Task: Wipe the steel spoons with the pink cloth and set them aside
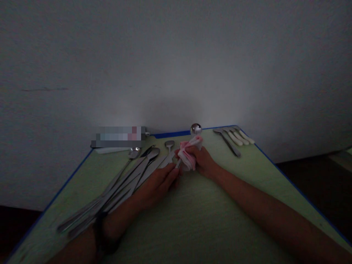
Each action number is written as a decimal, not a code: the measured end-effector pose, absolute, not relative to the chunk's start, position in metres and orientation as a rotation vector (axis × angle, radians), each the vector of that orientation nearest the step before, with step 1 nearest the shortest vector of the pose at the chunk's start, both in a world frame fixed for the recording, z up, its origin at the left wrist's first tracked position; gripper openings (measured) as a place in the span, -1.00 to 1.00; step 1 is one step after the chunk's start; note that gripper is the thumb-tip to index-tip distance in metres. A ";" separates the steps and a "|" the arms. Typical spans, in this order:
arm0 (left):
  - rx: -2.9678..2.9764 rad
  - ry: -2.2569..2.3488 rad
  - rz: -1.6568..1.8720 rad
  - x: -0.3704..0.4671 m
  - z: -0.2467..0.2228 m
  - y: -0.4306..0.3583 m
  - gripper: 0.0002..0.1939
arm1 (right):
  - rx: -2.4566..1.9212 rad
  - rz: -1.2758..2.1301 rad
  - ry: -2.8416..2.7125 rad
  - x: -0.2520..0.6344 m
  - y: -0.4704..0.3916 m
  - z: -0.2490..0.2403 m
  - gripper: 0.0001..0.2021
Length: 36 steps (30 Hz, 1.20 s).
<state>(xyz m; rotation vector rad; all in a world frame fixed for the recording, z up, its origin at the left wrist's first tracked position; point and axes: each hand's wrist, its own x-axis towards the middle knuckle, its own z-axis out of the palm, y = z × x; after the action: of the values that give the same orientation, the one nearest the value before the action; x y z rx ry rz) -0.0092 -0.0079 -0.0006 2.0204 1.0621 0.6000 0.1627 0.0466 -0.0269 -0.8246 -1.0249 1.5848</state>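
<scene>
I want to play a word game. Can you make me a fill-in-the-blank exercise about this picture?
1. The right hand is holding a pink and white ____.
2. A dark band goes around the wrist of the ____ arm.
3. The green table has a ____ edge.
4. The white-handled utensils lie near the far ____ corner of the table.

Missing words: cloth; left; blue; right.
</scene>
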 end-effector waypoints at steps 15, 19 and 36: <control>2.081 1.264 0.660 -0.006 -0.006 -0.004 -0.61 | -0.695 1.670 -1.143 0.165 0.043 -0.028 -0.72; 2.077 1.281 0.659 -0.005 -0.001 -0.006 -0.62 | -0.722 1.611 -1.115 0.164 0.043 -0.025 -0.73; 1.995 1.324 0.732 -0.005 -0.001 -0.005 -0.62 | -0.807 1.555 -1.172 0.164 0.043 -0.027 -0.80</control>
<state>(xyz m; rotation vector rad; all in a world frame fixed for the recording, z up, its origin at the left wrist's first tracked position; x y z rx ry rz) -0.0055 -0.0055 -0.0008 1.9950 1.3241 0.7322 0.1643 0.0426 -0.0267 -0.8072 -1.1716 1.5552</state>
